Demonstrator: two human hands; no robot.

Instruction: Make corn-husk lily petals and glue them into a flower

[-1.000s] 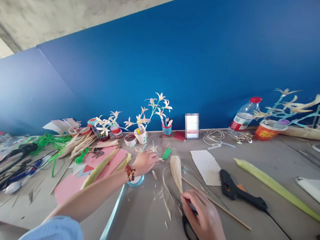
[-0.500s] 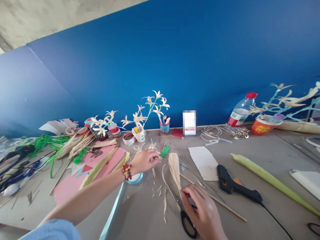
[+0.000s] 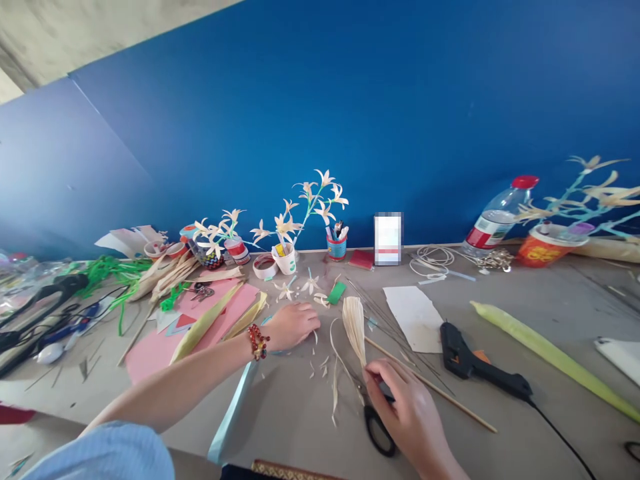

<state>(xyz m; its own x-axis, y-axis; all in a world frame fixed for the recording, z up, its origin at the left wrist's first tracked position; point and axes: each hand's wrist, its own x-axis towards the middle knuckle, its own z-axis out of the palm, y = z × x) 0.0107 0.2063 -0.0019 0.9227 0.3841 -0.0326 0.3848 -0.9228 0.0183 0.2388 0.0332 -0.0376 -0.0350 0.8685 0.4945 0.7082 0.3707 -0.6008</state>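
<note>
My right hand point(image 3: 413, 410) pinches the narrow lower end of a pale dried corn husk point(image 3: 355, 327), whose wide end fans out away from me. Black-handled scissors point(image 3: 379, 430) lie beside and partly under that hand. Palm down and low over the table, my left hand point(image 3: 295, 325) has its fingers loosely bent and seems to hold nothing. It mostly covers the roll of light blue ribbon, whose loose tail point(image 3: 235, 407) runs toward me. Thin husk scraps point(image 3: 335, 393) lie between my hands. Small husk flowers point(image 3: 285, 289) rest beyond the left hand.
A black glue gun point(image 3: 483, 363), a wooden stick point(image 3: 450, 401) and white paper point(image 3: 413, 317) lie right. Farther right is a green husk point(image 3: 545, 347). Husk flowers stand in a paper cup point(image 3: 285, 260). Pink paper point(image 3: 150, 350) lies left; a water bottle point(image 3: 497, 220) leans at the back.
My left hand has turned palm down and lowered over the ribbon roll, its fingers drawing back from the green piece. My right hand keeps its grip on the husk. The view has shifted slightly.
</note>
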